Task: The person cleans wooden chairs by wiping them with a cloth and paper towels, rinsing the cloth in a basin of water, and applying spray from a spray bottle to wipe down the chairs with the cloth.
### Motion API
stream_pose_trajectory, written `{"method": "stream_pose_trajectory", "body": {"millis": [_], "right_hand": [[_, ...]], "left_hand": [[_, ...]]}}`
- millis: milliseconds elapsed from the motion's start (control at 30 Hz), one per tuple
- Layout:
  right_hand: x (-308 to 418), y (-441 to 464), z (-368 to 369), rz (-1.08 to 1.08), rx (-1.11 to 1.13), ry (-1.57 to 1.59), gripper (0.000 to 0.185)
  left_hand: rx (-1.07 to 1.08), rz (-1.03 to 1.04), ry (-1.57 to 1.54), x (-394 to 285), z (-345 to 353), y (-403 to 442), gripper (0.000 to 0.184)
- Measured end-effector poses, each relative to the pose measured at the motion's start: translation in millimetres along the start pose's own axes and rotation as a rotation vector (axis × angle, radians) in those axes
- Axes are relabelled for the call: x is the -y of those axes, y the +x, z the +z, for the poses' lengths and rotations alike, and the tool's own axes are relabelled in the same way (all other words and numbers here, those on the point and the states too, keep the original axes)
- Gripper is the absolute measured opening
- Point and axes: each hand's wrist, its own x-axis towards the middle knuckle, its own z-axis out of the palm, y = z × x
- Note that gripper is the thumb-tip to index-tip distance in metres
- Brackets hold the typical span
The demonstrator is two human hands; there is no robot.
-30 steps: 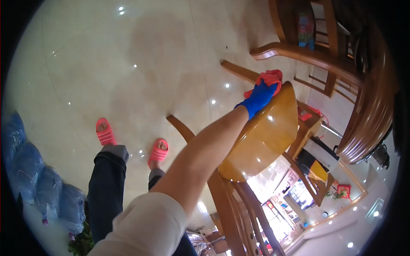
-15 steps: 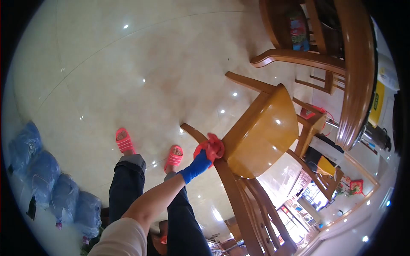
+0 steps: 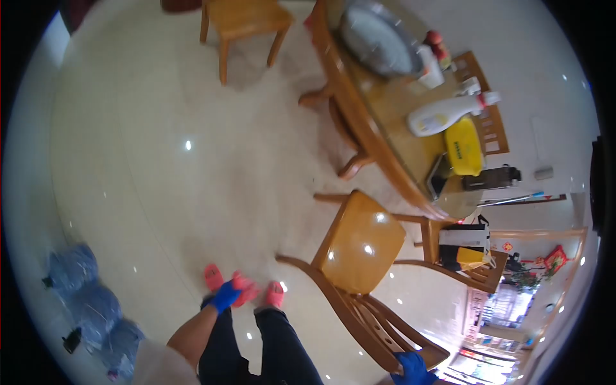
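one blue-gloved left hand point(image 3: 224, 296), its fingers closed on a crumpled coral-red cloth point(image 3: 244, 292); the cloth appeared between two striped coral-pink slippers point(image 3: 274, 296), against a pale glossy tiled floor point(image 3: 173, 192), well apart from the furniture. one blue-gloved right hand point(image 3: 414, 370), near the lower edge of view, its fingers wrapped over the top end of a backrest; firmness of hold could not be told. one glossy honey-brown wooden chair point(image 3: 362, 247), owner of that backrest, slatted, standing to the right of the slippers with its seat bare. one round-edged brown wooden table point(image 3: 372, 131), beyond the chair, bearing: one large round grey metal basin point(image 3: 378, 38); one white plastic bottle with a red-and-white cap point(image 3: 443, 117), lying in view beside one bright yellow pack point(image 3: 463, 147); one dark flat rectangular object point(image 3: 437, 174), just beside the pack. one further brown wooden chair point(image 3: 430, 240), near the first, loaded with a black, white and yellow bag point(image 3: 465, 240). several blue plastic-wrapped bundles point(image 3: 96, 314), grouped at far left. one light-brown wooden seat on straight legs point(image 3: 249, 19), at the upper edge, partly cut off.
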Motion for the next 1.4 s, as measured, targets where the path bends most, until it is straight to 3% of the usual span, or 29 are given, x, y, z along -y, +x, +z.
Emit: {"method": "stream_pose_trajectory", "body": {"millis": [33,67,100,133,167,200,267,333,400,467,600,667,733,767,800,867,933,1000,1067,1133,1200,1300,1333,1367,1400], "right_hand": [[2.1,5.7,-5.7,0.158,0.102,0.222,0.054],[-0.6,1.8,0.9,0.115,-0.007,0.2,0.055],[-4.4,7.2,1.6,0.022,-0.068,0.169,0.058],[1.3,19.2,-12.7,-0.065,-0.126,0.134,0.062],[12.7,28.5,-27.7,-0.08,-0.313,0.16,0.044],[7.2,21.7,-25.4,-0.041,-0.246,0.219,0.041],[13.3,19.9,-39.4,0.022,-0.19,0.219,0.035],[14.0,14.4,-40.4,0.045,-0.139,0.178,0.038],[17.8,13.8,-50.6,0.045,-0.083,0.166,0.038],[16.8,11.8,-50.7,0.062,-0.1,0.218,0.039],[-0.4,2.7,-34.8,0.096,0.097,0.288,0.054],[-8.6,13.1,-63.7,0.053,0.142,0.336,0.063],[-13.0,27.0,-133.8,0.007,0.758,0.148,0.081],[-42.1,23.5,-102.6,-0.033,0.557,0.201,0.073],[-59.8,50.2,-99.1,-0.043,0.544,0.216,0.073],[-101.3,112.1,-118.5,0.138,0.393,0.403,0.069],[-101.3,188.5,-157.4,0.197,-0.119,0.486,0.06],[-111.2,265.6,-195.4,0.091,-0.172,0.84,0.053],[-120.7,342.1,-236.2,-0.01,-0.291,0.973,0.051],[-112.2,409.7,-273.5,0.027,-0.669,1.289,0.05],[-119.8,476.3,-299.5,0.1,-0.919,1.379,0.039],[-152.0,563.4,-298.2,0.063,-1.002,1.644,0.026],[-164.7,578.8,-300.4,0.068,-1.027,1.647,0.026],[-174.8,593.8,-301.5,0.171,-1.033,1.714,0.022],[-182.0,605.9,-303.6,0.279,-1.031,1.782,0.018]], "left_hand": [[-0.191,-0.172,-0.461,-81.4,-47.8,-36.4,0.016],[-0.294,-0.531,-0.598,-70.9,-92.4,-73.1,0.019],[-0.227,-0.752,-0.498,-102.9,-144.4,-109.9,0.03],[-0.435,-0.419,-0.238,-116.4,-175.9,-131.5,0.039],[-0.457,-0.806,-0.404,-133.9,-208.7,-174.8,0.043],[-0.575,-0.539,-0.327,-106.8,-236.9,-204.8,0.044],[-0.73,-0.559,-0.417,-159.0,-274.4,-237.7,0.04],[-0.753,-0.628,-0.513,-199.3,-295.2,-256.2,0.041],[-0.854,-0.273,-0.795,-186.0,-298.5,-234.7,0.043],[-0.623,-0.316,-0.597,-206.2,-283.6,-201.7,0.038],[-0.43,-0.073,-0.452,-240.9,-235.4,-71.2,0.02],[-0.187,-0.037,-0.617,-368.7,-194.6,-18.0,0.036],[0.007,0.052,-0.634,-468.0,-172.1,28.4,0.049],[0.087,0.081,-0.601,-498.1,-169.1,58.6,0.052],[0.164,0.106,-0.567,-522.4,-170.3,86.1,0.055],[0.381,0.104,-0.62,-531.2,-181.5,182.8,0.055],[0.457,0.033,-0.352,-635.9,-164.7,219.4,0.06],[0.45,0.056,-0.364,-713.1,-143.0,252.0,0.061],[0.443,0.078,-0.38,-757.5,-126.2,293.7,0.063],[0.493,0.069,-0.523,-788.0,-119.5,332.3,0.066],[0.506,0.054,-0.432,-794.0,-116.5,378.4,0.074],[0.636,0.012,-0.303,-822.1,-105.3,430.4,0.06],[0.555,0.063,-0.074,-830.0,-101.3,447.8,0.057],[0.471,0.117,0.153,-837.3,-99.2,465.5,0.055],[0.488,0.117,0.166,-836.1,-99.9,489.4,0.055]]}}
